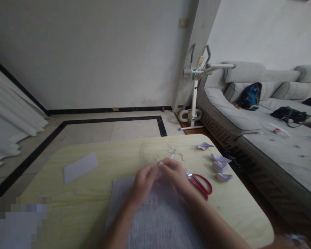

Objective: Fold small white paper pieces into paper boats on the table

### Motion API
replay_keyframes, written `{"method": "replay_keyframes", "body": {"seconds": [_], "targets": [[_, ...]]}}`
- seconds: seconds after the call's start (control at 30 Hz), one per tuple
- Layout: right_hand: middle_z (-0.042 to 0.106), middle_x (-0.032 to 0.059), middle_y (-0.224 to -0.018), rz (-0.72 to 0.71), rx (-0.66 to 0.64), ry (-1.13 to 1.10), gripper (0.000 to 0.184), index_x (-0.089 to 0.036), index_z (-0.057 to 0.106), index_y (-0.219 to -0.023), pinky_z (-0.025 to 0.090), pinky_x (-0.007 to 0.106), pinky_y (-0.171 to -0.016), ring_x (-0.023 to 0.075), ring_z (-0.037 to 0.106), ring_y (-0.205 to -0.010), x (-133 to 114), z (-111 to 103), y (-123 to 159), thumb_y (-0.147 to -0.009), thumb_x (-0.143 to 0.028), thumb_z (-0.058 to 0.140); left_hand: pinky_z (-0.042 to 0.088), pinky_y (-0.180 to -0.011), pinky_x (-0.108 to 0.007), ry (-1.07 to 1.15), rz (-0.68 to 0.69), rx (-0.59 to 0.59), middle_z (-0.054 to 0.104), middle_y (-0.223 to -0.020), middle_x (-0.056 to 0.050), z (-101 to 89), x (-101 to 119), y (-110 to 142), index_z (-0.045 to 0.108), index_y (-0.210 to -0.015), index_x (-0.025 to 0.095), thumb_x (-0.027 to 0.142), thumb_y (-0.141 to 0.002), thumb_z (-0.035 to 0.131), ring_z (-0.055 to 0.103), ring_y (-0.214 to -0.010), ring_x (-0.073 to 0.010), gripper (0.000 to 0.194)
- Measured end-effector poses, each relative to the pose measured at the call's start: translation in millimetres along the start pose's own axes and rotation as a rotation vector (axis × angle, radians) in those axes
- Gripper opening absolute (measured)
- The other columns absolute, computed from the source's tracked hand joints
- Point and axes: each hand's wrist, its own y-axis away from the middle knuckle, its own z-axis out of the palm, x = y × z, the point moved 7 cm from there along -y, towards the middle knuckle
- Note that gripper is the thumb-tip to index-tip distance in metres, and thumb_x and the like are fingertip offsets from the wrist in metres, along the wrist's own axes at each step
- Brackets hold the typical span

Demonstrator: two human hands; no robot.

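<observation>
Over a lined sheet with handwriting (158, 221), my left hand (144, 180) and my right hand (175, 173) meet, fingertips pinched together. Between them is a small pale piece of paper (160, 175), blurred and mostly covered by the fingers. Just beyond the fingertips lie thin paper scraps (173, 153). Red-handled scissors (201, 190) rest beside my right wrist, their blades partly hidden behind the hand. Several small folded papers (224, 177) sit along the table's right side.
A loose white paper (80, 168) lies on the left of the pale wooden table (75, 204). A pixelated patch covers the lower left corner. Past the table stand white exercise equipment (194, 97) and a grey sofa (223, 107) holding bags.
</observation>
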Motion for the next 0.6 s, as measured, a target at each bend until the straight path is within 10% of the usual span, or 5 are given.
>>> {"method": "replay_keyframes", "body": {"seconds": [0.6], "targets": [[0.063,-0.0003,-0.062,0.031,-0.045,-0.034,0.024,-0.015,0.066,-0.071,0.044,0.022,-0.054,0.0114,0.056,-0.055,2.7,-0.2,-0.8,-0.072,-0.039,0.069,0.039,-0.053,-0.021,-0.095,-0.031,-0.023,0.059,-0.068,-0.001,1.7,-1.6,1.2,0.068,-0.09,0.012,0.045,-0.082,0.056,0.052,-0.061,-0.0133,0.036]]}}
